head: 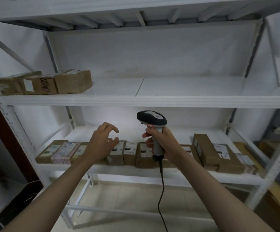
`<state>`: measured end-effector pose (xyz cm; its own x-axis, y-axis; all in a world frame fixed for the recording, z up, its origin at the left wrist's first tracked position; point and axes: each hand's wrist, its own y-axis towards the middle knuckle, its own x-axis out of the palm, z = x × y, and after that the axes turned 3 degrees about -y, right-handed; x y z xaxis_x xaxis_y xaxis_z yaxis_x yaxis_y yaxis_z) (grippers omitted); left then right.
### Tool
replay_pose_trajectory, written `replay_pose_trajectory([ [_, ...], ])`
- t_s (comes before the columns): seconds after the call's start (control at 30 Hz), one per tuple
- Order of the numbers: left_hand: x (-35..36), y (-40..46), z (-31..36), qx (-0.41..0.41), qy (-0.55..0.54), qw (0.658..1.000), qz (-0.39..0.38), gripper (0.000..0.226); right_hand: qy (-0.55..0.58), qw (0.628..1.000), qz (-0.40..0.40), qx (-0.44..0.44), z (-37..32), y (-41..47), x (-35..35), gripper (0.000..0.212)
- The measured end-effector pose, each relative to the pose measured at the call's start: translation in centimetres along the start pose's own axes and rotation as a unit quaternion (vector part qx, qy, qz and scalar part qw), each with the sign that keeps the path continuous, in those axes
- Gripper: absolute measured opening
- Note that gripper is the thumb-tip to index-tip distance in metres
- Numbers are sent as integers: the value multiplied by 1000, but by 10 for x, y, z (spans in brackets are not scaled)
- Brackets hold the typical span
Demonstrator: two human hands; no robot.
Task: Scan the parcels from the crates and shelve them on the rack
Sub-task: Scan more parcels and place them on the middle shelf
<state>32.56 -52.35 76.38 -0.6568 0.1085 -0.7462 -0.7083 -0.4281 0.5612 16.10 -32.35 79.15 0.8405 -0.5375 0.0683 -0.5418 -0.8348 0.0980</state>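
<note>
The right hand (159, 139) grips the scanner (152, 121) upright, ready to scan, while the left hand (102, 141) hovers with loose, empty fingers above the parcels (129, 151) lined along the rack (152, 101).

White metal rack (146, 101): three brown cardboard parcels (44, 83) side by side at the middle shelf's left end. Lower shelf carries a row of labelled cardboard parcels (129, 153) across its front. Before that row, left hand (102, 143) beside right hand (162, 141), whose grip holds an upright corded handheld scanner (151, 118).
</note>
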Motion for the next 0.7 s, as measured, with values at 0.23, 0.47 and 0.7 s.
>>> replay_pose_trajectory([
  [0.23, 33, -42, 52, 23, -61, 993, -94, 13, -24, 997, 69, 25, 27, -96, -35, 25],
  [0.47, 60, -143, 103, 49, -147, 968, -196, 19, -29, 986, 139, 90, 65, -230, -39, 23],
  [0.7, 93, -289, 152, 32, -206, 938, -276, 28, -11, 956, 246, 160, 137, -397, -20, 8],
])
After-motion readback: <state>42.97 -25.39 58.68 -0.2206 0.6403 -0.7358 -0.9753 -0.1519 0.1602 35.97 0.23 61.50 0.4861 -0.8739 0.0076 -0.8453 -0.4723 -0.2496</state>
